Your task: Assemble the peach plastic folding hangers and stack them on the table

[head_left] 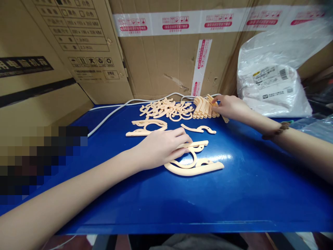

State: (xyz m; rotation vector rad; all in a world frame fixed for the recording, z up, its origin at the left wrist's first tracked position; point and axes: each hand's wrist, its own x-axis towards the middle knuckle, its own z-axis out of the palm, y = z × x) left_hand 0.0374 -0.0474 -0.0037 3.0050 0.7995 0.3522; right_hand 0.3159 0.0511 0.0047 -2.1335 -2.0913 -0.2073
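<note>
My left hand [166, 146] is closed on the upper bar of a cream plastic folding hanger [195, 170], which lies on the blue tabletop; the palm covers its left part. At the back right, my right hand [229, 106] has its fingers bent round a cream hanger arm at the right end of a row of stacked hanger arms [203, 106]. The fingers partly hide that piece. Between the hands lies a single curved hanger hook piece [199, 130]. Another folded hanger [148, 127] rests just beyond my left hand.
A loose heap of cream hook pieces [169, 109] sits at the back of the blue table [182, 205]. A white cable [111, 113] runs behind it. Cardboard boxes [161, 59] wall the back and left. A clear plastic bag [273, 86] stands at the back right.
</note>
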